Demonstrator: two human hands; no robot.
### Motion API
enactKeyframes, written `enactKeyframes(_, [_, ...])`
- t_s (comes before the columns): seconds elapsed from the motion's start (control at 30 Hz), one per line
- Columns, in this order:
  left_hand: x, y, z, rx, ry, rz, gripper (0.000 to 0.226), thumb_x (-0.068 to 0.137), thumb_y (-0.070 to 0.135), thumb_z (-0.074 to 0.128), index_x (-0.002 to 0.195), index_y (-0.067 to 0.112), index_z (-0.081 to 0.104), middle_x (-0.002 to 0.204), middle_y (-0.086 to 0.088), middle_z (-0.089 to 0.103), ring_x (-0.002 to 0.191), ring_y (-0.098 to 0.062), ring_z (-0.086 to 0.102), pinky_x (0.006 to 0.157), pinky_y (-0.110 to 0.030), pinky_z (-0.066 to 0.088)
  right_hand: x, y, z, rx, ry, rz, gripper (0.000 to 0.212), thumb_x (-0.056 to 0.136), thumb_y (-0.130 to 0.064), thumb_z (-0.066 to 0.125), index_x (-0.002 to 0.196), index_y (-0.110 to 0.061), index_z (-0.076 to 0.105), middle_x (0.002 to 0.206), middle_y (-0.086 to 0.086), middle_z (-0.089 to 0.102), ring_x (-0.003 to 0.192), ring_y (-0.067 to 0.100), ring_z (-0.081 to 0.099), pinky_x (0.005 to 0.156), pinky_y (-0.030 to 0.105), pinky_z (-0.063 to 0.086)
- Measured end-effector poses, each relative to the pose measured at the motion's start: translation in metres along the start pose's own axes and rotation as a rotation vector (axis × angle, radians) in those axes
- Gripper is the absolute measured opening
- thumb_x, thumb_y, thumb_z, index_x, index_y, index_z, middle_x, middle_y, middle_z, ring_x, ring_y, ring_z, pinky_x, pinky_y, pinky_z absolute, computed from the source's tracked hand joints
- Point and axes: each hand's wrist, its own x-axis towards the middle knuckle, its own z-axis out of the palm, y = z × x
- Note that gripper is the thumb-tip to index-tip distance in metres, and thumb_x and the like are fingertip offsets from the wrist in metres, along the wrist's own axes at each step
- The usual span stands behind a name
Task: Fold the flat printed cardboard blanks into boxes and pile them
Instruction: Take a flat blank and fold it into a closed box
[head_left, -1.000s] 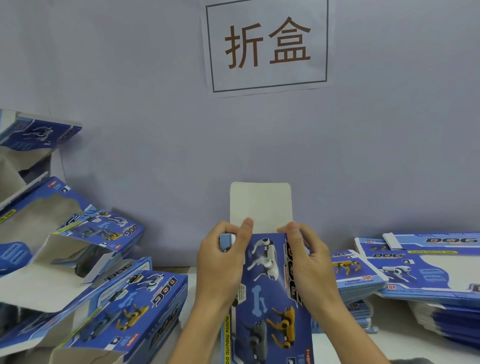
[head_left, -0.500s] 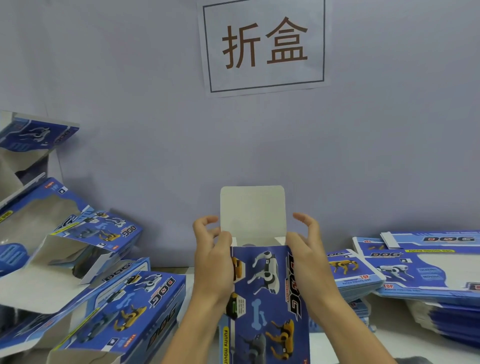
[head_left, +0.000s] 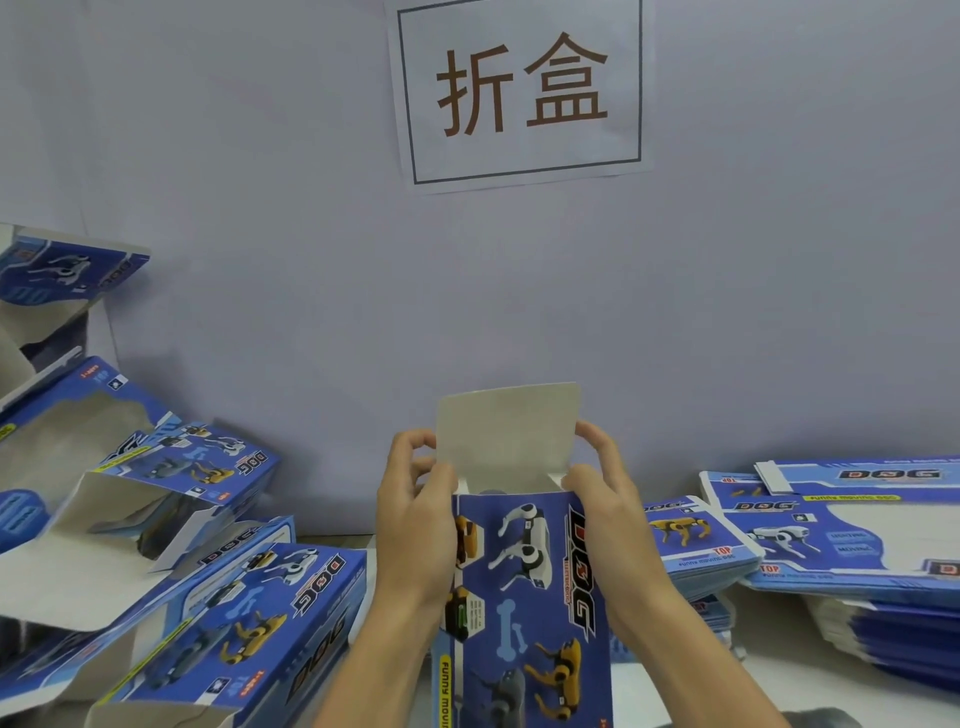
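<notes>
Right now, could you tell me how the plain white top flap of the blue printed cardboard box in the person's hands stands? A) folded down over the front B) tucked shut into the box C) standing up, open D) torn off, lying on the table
C: the plain white top flap stands upright above the blue printed cardboard box, between the left hand and right hand gripping the box's upper corners.

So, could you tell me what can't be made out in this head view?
- Box bottom end: cut off by the lower frame edge.
- Side flaps: hidden behind left hand and right hand.
- Folded pile: runs past the left edge.
- Flat blanks: fine print blurred.
</notes>
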Motion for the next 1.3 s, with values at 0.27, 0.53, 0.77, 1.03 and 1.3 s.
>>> enactKeyframes(0.27, [-0.001, -0.009, -0.002, -0.176, 0.115, 0.029, 0.046, 0.103, 0.03, 0.035, 0.064, 0.016, 0.055, 0.097, -0.007, 0.075, 0.098, -0.034, 0.068, 0.063, -0.042, 0.057, -0.003, 0.007, -0.002, 0.262, 0.038, -0.05, 0.03, 0.079, -0.041, 0.044, 0.081, -0.016, 0.06, 0.095, 0.013, 0.07, 0.072, 0.036, 0.067, 0.061, 0.039, 0.051])
enactKeyframes(0.53, [0.001, -0.007, 0.002, -0.041, 0.154, 0.072, 0.027, 0.106, 0.022, 0.033, 0.095, 0.012, 0.055, 0.094, -0.017, 0.06, 0.088, -0.028, 0.057, 0.071, -0.044, 0.052, -0.004, 0.007, -0.007, 0.344, -0.112, -0.009, 0.035, 0.091, -0.042, 0.053, 0.121, -0.025, 0.061, 0.112, 0.017, 0.071, 0.083, 0.034, 0.07, 0.07, 0.042, 0.057])
enactKeyframes(0.77, [0.006, -0.005, -0.005, -0.098, 0.055, -0.044, 0.02, 0.104, 0.034, 0.037, 0.112, 0.033, 0.055, 0.091, 0.015, 0.074, 0.093, -0.016, 0.07, 0.075, -0.036, 0.055, 0.005, 0.003, -0.019, 0.105, -0.141, -0.099, 0.069, 0.071, -0.054, 0.08, 0.13, -0.055, 0.046, 0.114, 0.01, 0.071, 0.104, 0.034, 0.069, 0.088, 0.052, 0.056])
enactKeyframes(1.03, [0.012, -0.002, -0.016, -0.033, -0.072, -0.11, 0.021, 0.101, 0.038, 0.049, 0.109, 0.028, 0.066, 0.101, 0.003, 0.076, 0.087, -0.021, 0.075, 0.069, -0.032, 0.055, 0.018, -0.014, -0.042, 0.247, -0.129, 0.109, 0.054, 0.071, -0.047, 0.07, 0.116, -0.018, 0.062, 0.089, 0.014, 0.075, 0.071, 0.028, 0.073, 0.056, 0.031, 0.058])
enactKeyframes(1.3, [0.018, 0.002, -0.035, -0.006, 0.012, -0.27, 0.021, 0.095, 0.011, 0.061, 0.108, 0.025, 0.07, 0.084, -0.009, 0.077, 0.06, -0.018, 0.071, 0.047, -0.027, 0.054, -0.002, -0.027, -0.037, 0.256, -0.469, 0.359, 0.133, 0.049, -0.092, 0.05, 0.141, 0.004, 0.048, 0.127, 0.025, 0.063, 0.115, 0.035, 0.064, 0.09, 0.034, 0.053])
